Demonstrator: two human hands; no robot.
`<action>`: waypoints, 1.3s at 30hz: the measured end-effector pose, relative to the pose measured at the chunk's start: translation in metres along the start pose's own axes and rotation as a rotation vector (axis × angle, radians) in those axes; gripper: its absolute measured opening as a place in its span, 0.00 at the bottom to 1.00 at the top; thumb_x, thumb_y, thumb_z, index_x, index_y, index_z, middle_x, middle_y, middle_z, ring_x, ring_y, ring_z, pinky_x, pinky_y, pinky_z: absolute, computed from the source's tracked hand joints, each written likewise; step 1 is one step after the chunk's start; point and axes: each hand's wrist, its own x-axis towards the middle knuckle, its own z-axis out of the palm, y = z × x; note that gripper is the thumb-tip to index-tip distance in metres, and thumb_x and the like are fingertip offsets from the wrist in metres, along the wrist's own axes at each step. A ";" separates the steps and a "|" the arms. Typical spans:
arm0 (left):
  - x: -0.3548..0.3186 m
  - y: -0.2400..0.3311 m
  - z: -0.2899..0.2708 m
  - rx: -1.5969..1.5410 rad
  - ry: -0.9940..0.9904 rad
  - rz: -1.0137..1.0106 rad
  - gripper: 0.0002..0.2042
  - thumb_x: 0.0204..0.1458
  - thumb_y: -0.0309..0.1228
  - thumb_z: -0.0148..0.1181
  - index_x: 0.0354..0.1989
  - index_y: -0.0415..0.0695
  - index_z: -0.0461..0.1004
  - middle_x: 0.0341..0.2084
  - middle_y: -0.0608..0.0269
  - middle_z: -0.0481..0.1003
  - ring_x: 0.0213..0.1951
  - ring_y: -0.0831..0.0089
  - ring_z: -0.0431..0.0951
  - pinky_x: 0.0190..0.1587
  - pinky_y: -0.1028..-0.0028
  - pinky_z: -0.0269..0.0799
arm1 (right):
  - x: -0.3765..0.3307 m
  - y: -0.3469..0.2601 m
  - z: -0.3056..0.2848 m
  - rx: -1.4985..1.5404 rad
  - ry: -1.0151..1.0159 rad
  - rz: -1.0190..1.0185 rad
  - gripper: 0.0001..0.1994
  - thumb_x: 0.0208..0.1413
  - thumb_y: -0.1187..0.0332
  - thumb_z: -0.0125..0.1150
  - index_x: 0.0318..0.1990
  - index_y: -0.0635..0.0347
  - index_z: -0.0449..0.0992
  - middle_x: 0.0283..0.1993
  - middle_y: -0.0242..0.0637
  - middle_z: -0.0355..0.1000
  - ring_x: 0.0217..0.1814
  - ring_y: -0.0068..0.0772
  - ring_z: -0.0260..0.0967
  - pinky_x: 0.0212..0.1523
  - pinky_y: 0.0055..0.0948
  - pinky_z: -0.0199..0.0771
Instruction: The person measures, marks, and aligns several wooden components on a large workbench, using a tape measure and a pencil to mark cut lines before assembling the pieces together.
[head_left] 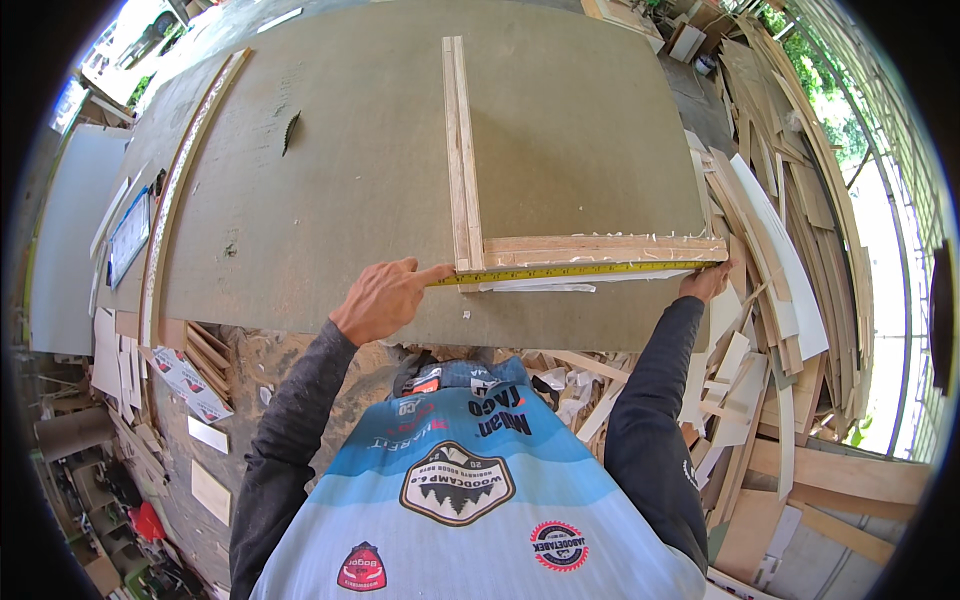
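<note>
GRIP: your left hand [378,300] pins the yellow steel tape measure [570,271] with its forefinger; your right hand [706,281] holds its far end | LOCATION: along the L-shaped pale wooden frame [600,249] | RISK: pressure eases, tape slips, reading drifts.

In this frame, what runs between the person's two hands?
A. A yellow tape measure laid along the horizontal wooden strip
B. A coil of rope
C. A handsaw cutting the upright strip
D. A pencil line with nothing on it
A: the yellow tape measure stretches from the left hand to the right hand, along the horizontal wooden strip.
</note>
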 end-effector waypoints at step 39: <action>0.002 -0.010 0.000 0.005 -0.025 0.032 0.24 0.58 0.24 0.50 0.63 0.59 0.72 0.22 0.59 0.72 0.24 0.65 0.73 0.32 0.64 0.70 | -0.005 -0.003 0.001 0.010 -0.064 0.011 0.41 0.63 0.35 0.49 0.63 0.70 0.63 0.62 0.49 0.68 0.62 0.45 0.69 0.65 0.41 0.68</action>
